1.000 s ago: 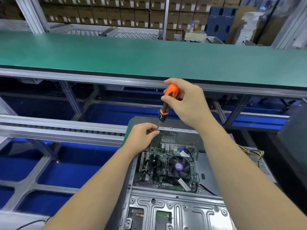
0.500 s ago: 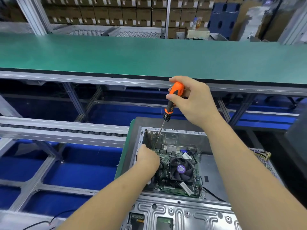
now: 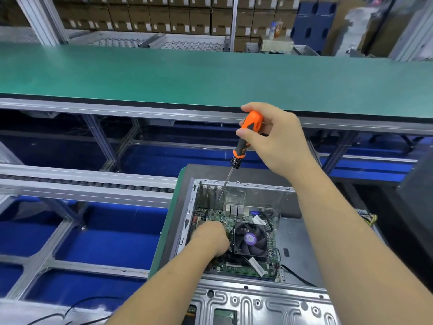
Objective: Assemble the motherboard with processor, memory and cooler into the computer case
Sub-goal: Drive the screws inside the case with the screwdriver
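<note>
An open metal computer case [image 3: 290, 233] lies on its side in front of me. Inside it sits the green motherboard [image 3: 248, 268] with a black cooler fan [image 3: 251, 239] that has a purple hub. My right hand [image 3: 274, 137] grips the orange and black handle of a screwdriver [image 3: 243, 143]. Its thin shaft slants down to the board's far left corner. My left hand [image 3: 210, 238] rests on the board left of the fan, back of the hand up, fingers hidden.
A long green conveyor belt [image 3: 210, 76] runs across behind the case. A roller rail [image 3: 82, 184] passes at left over blue floor. The case's stamped metal drive bay [image 3: 257, 306] is nearest me. Yellow and black cables [image 3: 371, 218] hang at right. Cardboard boxes [image 3: 140, 17] are stacked at the back.
My left hand left the screwdriver tip near the case's rear edge and dropped onto the motherboard beside the fan. The screwdriver tip has come down to the board's far left corner.
</note>
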